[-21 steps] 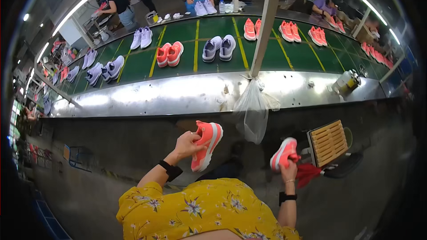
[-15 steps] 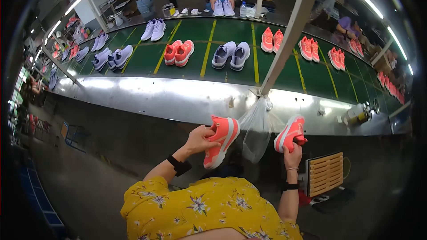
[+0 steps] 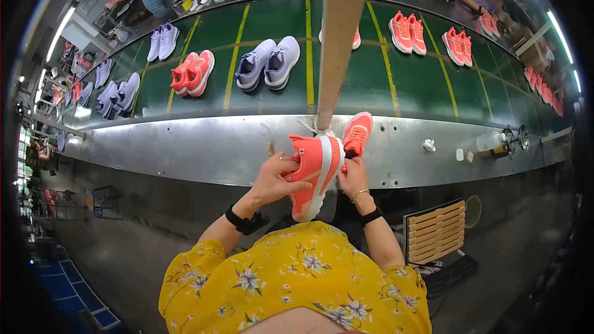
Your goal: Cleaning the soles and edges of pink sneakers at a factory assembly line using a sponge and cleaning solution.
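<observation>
My left hand (image 3: 277, 179) grips a coral sneaker (image 3: 309, 170) with a white sole, thumb on its side. The shoe is tilted in front of my chest, its sole side facing right. In my right hand (image 3: 354, 178) is a second coral sneaker (image 3: 359, 131), held at its heel opening with the toe pointing up and away. This one is just beyond the first shoe, over the metal ledge (image 3: 210, 148) and beside the base of a pale post (image 3: 341, 43). Part of my right hand's fingers is hidden by the shoes.
Beyond the ledge runs a green belt (image 3: 272, 104) with yellow lines. It carries lavender sneakers (image 3: 282, 62) and coral sneakers (image 3: 199, 74) in pairs. A slatted chair (image 3: 436, 232) stands at right. Crumpled white paper (image 3: 428, 145) lies on the ledge. Co-workers are across the belt.
My right hand has brought its sneaker leftward, close to the one in my left hand. The view has turned right, and the sneakers on the belt appear further left.
</observation>
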`<state>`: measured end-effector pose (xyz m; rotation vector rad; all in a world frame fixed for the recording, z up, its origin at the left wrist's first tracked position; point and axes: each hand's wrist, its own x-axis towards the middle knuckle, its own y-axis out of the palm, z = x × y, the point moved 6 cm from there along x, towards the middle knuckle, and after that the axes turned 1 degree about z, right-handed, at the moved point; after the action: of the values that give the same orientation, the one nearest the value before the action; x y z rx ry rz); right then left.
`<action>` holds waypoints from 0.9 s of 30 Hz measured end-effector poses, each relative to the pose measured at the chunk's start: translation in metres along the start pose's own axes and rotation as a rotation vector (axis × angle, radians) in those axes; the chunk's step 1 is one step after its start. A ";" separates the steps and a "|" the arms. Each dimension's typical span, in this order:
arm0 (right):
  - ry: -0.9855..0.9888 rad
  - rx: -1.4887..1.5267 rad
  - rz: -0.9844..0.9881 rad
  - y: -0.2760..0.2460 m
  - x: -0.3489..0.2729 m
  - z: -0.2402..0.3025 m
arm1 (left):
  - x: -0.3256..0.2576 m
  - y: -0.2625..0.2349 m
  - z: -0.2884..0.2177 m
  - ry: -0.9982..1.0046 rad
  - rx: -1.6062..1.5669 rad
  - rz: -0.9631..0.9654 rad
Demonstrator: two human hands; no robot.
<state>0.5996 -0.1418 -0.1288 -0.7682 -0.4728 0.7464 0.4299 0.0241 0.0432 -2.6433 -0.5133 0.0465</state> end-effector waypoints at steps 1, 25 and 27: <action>-0.063 0.052 -0.017 -0.010 0.000 0.004 | 0.008 0.006 -0.003 0.010 0.053 0.011; -0.637 0.293 -0.213 -0.238 0.080 0.014 | 0.131 0.160 -0.112 0.151 0.557 -0.229; -0.644 0.260 -0.262 -0.239 0.081 0.020 | 0.130 0.159 -0.109 0.172 0.562 -0.242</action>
<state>0.7422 -0.1892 0.0753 -0.1989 -1.0133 0.7813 0.6184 -0.1071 0.0793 -2.0054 -0.6467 -0.0970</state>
